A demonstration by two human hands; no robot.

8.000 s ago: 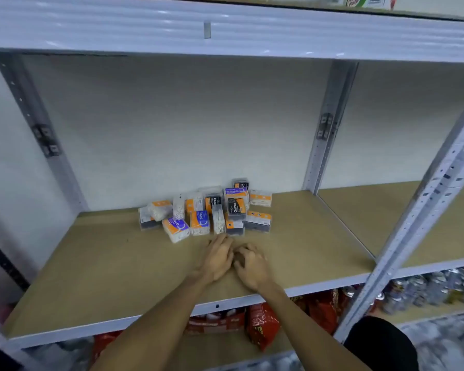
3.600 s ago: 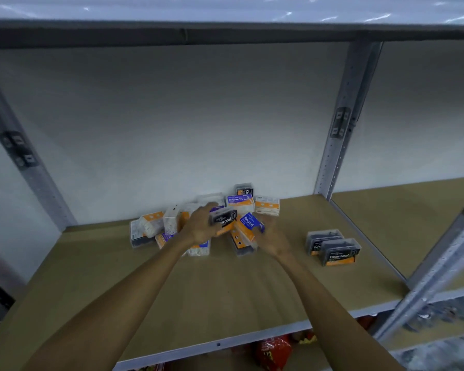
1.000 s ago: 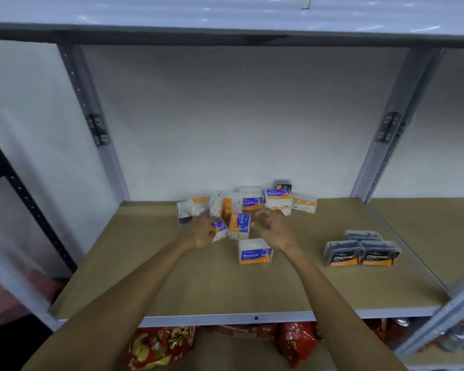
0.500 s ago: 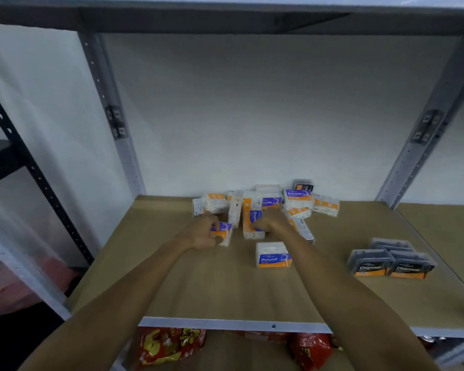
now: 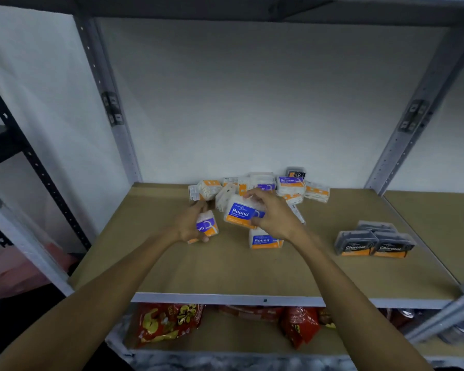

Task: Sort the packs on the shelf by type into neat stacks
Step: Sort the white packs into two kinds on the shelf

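On the lower shelf, under the front edge of the brown shelf [image 5: 225, 271], lie red snack bags [image 5: 169, 321]. Both bare forearms reach in over that front edge.

The left hand [image 5: 190, 223] is closed as a grip around a white pack with a blue and orange label [image 5: 206, 227]; only the letters "oth" show, and the pack's lower corner seems to rest on or just above the board, left of the middle. The right hand [image 5: 275, 216] has its grip closed on a "Round" pack [image 5: 241, 214], tilted and lifted clear of the board, fingers over its top and thumb at its lower edge. Just below that hand, a second "Round" pack [image 5: 264, 241] lies flat on the board, label facing forward.

Toward the right edge of the shelf, well apart from the hands, 2 dark "Charcoal" packs [image 5: 374, 246] sit side by side and touching, with a 3rd dark pack [image 5: 375, 226] just behind them.

Behind the hands, against the back edge near the white wall, lies the unsorted pile of packs [image 5: 263, 187]: white ones with orange bands tipped at different angles, a "Smooth" pack [image 5: 291, 183] on top at the right side, and 1 dark pack [image 5: 296, 172] at the very back.
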